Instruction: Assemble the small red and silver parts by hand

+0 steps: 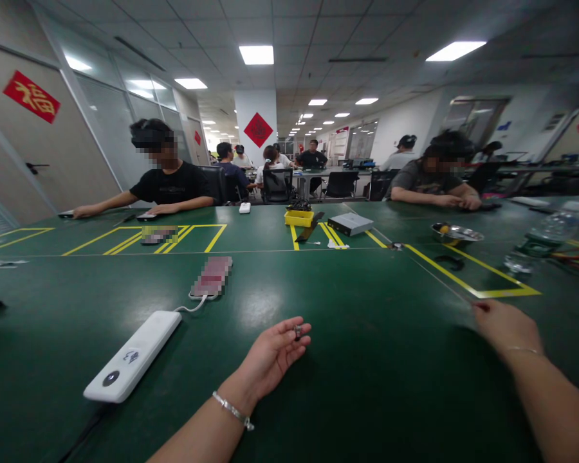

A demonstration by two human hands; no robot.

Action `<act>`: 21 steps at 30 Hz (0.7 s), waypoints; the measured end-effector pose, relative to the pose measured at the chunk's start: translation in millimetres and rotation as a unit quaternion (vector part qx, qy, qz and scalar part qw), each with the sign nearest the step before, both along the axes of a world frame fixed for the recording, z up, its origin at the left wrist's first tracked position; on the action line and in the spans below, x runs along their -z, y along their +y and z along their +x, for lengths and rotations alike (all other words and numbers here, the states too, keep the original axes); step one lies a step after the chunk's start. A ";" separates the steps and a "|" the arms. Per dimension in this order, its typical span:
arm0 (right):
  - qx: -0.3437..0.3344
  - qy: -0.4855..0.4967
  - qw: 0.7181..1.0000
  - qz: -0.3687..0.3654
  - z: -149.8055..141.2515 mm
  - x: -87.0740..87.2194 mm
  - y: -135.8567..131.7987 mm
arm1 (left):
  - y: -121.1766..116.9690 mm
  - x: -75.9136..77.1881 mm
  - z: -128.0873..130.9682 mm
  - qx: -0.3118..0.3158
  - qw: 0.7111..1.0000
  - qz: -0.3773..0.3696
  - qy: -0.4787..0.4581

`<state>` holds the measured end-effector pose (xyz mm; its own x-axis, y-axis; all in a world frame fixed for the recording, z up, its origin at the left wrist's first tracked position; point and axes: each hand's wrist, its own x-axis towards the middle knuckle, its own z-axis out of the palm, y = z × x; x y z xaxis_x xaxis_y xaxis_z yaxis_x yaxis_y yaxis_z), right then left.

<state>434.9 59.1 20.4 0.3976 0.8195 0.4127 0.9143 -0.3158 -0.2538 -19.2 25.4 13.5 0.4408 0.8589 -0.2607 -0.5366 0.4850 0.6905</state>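
Note:
My left hand (276, 352) is held palm-up over the green table (367, 399), a silver bracelet at its wrist. A small dark metallic piece (298, 332) sits between its thumb and fingers, too small to name. Off to the right, my right hand (509, 331) has its fingertips pinched together by the corner of a yellow tape outline (506, 293). Whether anything is in that pinch I cannot make out. Left of my left hand lies a white power bank (139, 354), joined by a short white cable (193, 307) to a phone (212, 278).
Farther back stand a yellow bin (299, 218) and a grey box (350, 224). A metal dish (457, 233), a black curved piece (448, 262) and a clear water bottle (543, 235) are at the right. Two people (171, 173) (431, 170) sit across the table.

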 end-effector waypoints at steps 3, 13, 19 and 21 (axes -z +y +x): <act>-0.054 0.165 0.983 -0.050 -69.9 -11.8 9.2 | 0.5 -0.1 2.4 -0.026 0.999 0.031 0.033; -0.321 0.712 0.599 -0.175 -278.8 -1.3 -32.1 | -3.2 4.0 9.2 -0.070 0.978 0.153 0.124; -0.336 0.737 0.559 -0.177 -278.1 8.5 -30.9 | -1.1 7.8 8.2 -0.045 0.965 0.177 0.190; -0.330 0.748 0.548 -0.176 -277.3 9.8 -28.4 | -1.0 8.5 8.8 -0.045 0.964 0.176 0.192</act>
<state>157.7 30.6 10.6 -0.3552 0.9129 -0.2011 -0.2889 -0.3118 -0.9051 -10.3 24.4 5.0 0.2891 0.9544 -0.0748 -0.2370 0.1470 0.9603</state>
